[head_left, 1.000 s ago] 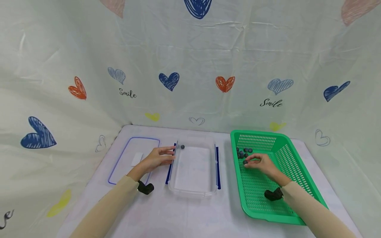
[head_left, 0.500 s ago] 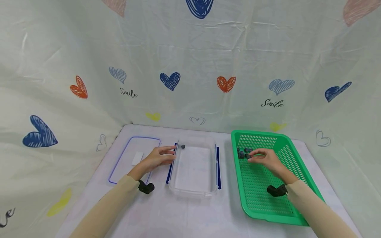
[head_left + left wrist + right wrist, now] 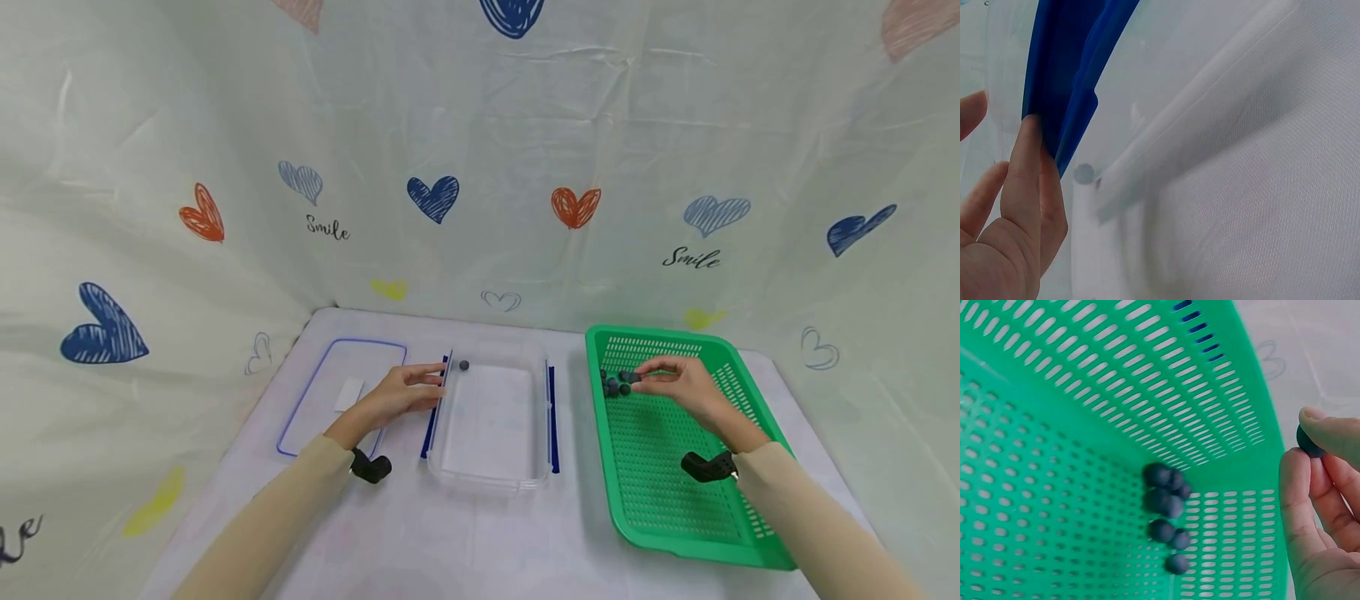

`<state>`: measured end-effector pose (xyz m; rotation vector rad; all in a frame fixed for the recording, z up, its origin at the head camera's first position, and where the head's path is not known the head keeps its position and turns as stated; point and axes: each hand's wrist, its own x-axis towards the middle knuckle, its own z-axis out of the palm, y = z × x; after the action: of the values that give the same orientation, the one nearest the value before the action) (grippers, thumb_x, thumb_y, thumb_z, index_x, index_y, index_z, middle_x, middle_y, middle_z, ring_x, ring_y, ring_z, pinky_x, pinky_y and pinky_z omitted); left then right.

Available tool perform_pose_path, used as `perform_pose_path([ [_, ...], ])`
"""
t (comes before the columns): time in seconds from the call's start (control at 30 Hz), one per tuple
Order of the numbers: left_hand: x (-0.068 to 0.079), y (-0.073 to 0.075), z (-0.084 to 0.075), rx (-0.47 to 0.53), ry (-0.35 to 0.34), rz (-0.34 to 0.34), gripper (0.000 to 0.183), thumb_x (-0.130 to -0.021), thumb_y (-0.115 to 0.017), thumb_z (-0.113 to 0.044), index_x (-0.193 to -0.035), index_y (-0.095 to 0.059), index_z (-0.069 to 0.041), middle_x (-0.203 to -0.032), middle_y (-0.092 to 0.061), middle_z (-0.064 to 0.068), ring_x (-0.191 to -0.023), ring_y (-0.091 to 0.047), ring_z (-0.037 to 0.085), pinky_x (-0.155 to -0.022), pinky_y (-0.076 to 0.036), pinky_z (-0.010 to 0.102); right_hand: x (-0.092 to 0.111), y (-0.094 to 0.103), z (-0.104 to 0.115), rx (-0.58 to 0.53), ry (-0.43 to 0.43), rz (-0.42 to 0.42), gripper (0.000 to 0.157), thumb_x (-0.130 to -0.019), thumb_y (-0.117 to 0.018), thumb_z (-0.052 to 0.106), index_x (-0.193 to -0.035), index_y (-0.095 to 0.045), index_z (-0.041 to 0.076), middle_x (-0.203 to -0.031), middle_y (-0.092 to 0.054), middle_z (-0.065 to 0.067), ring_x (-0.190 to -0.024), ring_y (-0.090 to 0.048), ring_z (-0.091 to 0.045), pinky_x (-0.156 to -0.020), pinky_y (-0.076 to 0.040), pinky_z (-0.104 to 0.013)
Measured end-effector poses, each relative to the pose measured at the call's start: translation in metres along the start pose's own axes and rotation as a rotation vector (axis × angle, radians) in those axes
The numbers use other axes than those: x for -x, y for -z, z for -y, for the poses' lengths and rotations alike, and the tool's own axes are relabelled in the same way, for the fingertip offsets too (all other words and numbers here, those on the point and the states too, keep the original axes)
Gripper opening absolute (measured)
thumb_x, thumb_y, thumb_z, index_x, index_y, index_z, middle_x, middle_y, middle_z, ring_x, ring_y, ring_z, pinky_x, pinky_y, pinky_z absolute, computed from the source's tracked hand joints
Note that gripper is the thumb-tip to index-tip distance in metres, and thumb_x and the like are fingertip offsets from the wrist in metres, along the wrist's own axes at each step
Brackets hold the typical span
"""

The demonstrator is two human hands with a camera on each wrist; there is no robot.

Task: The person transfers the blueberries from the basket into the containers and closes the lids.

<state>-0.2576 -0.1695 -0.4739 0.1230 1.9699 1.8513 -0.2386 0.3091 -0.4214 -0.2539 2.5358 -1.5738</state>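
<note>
In the right wrist view, my right hand pinches a blueberry between thumb and fingertips. The head view places that hand over the back left part of a green basket. Several more blueberries are bunched in a corner of the basket. My left hand is at the left side of a clear plastic container, its fingers extended and touching the blue latch flap. A single blueberry lies in the container's back left corner.
A clear lid with a blue seal lies flat left of the container, partly behind the left forearm. Another blue latch flap hangs on the container's right side. A cloth printed with hearts rises behind the table.
My right hand, pinching a blueberry, has shifted back and slightly right over the basket, near the other berries. The left hand stays at the container; the head view has shifted slightly.
</note>
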Motion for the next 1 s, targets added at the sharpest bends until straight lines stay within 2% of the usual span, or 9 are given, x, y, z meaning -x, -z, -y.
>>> perform_pose_path([
  [0.2, 0.0, -0.001, -0.003, 0.007, 0.004, 0.003, 0.06, -0.094, -0.069, -0.005, -0.149, -0.045, -0.003, -0.142, -0.047, 0.026, -0.118, -0.061, 0.033, -0.093, -0.055, 0.033, -0.008, 0.002, 0.01, 0.021, -0.001, 0.014, 0.047, -0.087, -0.08, 0.022, -0.119, -0.064, -0.008, -0.126, -0.061, -0.021, -0.098, -0.067, -0.008, -0.1, -0.048, -0.056],
  [0.4, 0.0, -0.001, -0.003, 0.006, 0.004, 0.001, 0.059, -0.094, -0.069, -0.004, -0.148, -0.046, -0.003, -0.142, -0.047, 0.026, -0.115, -0.063, 0.03, -0.093, -0.055, 0.033, -0.016, -0.001, 0.021, 0.029, 0.013, 0.043, 0.045, -0.088, -0.079, 0.022, -0.12, -0.065, -0.006, -0.124, -0.062, -0.019, -0.099, -0.067, -0.009, -0.1, -0.048, -0.055],
  [0.53, 0.0, 0.0, -0.003, 0.003, 0.004, 0.0, 0.059, -0.094, -0.069, -0.004, -0.148, -0.046, -0.003, -0.142, -0.047, 0.026, -0.117, -0.062, 0.032, -0.093, -0.055, 0.033, -0.021, -0.005, 0.033, 0.014, 0.014, 0.059, 0.045, -0.088, -0.079, 0.021, -0.12, -0.064, -0.007, -0.126, -0.061, -0.021, -0.1, -0.067, -0.009, -0.099, -0.049, -0.052],
  [0.73, -0.001, 0.0, 0.0, 0.016, 0.005, -0.002, 0.059, -0.094, -0.069, -0.004, -0.148, -0.046, -0.002, -0.142, -0.047, 0.026, -0.122, -0.057, 0.039, -0.093, -0.055, 0.033, -0.031, -0.015, 0.043, -0.011, 0.003, 0.084, 0.044, -0.088, -0.079, 0.021, -0.12, -0.064, -0.006, -0.126, -0.062, -0.021, -0.1, -0.068, -0.011, -0.091, -0.054, -0.04],
  [1.0, -0.002, 0.0, 0.002, 0.018, 0.003, -0.003, 0.059, -0.094, -0.069, -0.004, -0.148, -0.046, -0.002, -0.141, -0.048, 0.027, -0.121, -0.058, 0.039, -0.092, -0.056, 0.033, -0.044, -0.029, 0.051, -0.029, 0.013, 0.111, 0.04, -0.088, -0.079, 0.017, -0.117, -0.065, -0.006, -0.116, -0.067, -0.02, -0.097, -0.07, -0.019, -0.089, -0.057, -0.043],
])
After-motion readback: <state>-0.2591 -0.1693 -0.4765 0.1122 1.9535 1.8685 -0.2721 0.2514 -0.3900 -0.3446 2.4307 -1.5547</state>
